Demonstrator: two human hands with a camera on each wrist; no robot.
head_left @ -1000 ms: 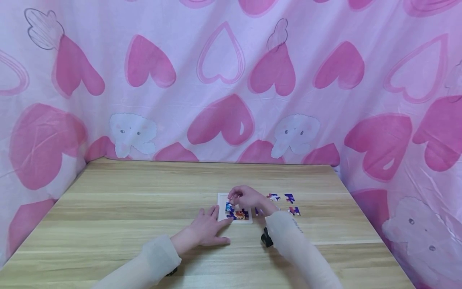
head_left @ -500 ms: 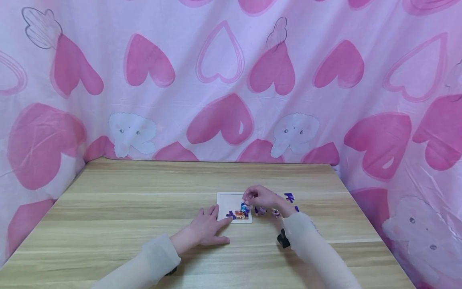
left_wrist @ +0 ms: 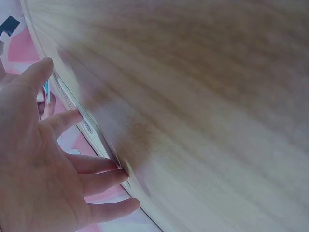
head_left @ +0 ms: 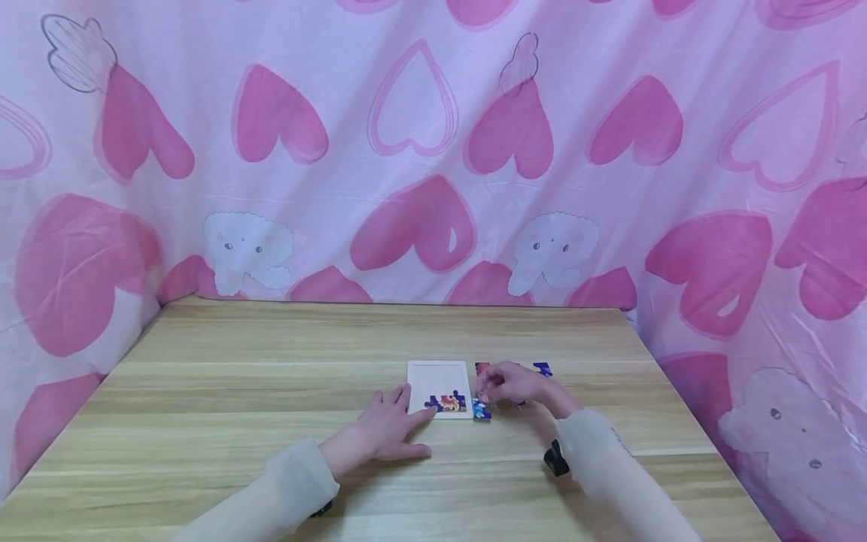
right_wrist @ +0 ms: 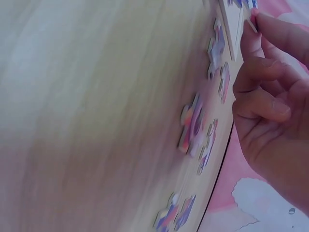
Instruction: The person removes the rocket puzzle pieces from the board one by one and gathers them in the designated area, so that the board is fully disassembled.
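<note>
My right hand pinches a blue jigsaw piece just past the right edge of a white puzzle tray. In the right wrist view, thumb and finger of the right hand meet on a thin piece, seen edge-on. A strip of joined purple and orange pieces lies along the tray's lower side; the bare board shows above it. With fingers spread, my left hand rests at the tray's left edge, touching it. The left wrist view shows that hand holding nothing, fingertips at the tray's side.
Several loose jigsaw pieces lie on the wooden table right of the tray, partly covered by my right hand in the head view. One purple piece sits farthest right. A pink heart-patterned curtain hangs behind the table and at its sides.
My right hand has moved right, carrying the blue jigsaw piece from the tray's left part across and out past its right edge. The left hand stays in place.
</note>
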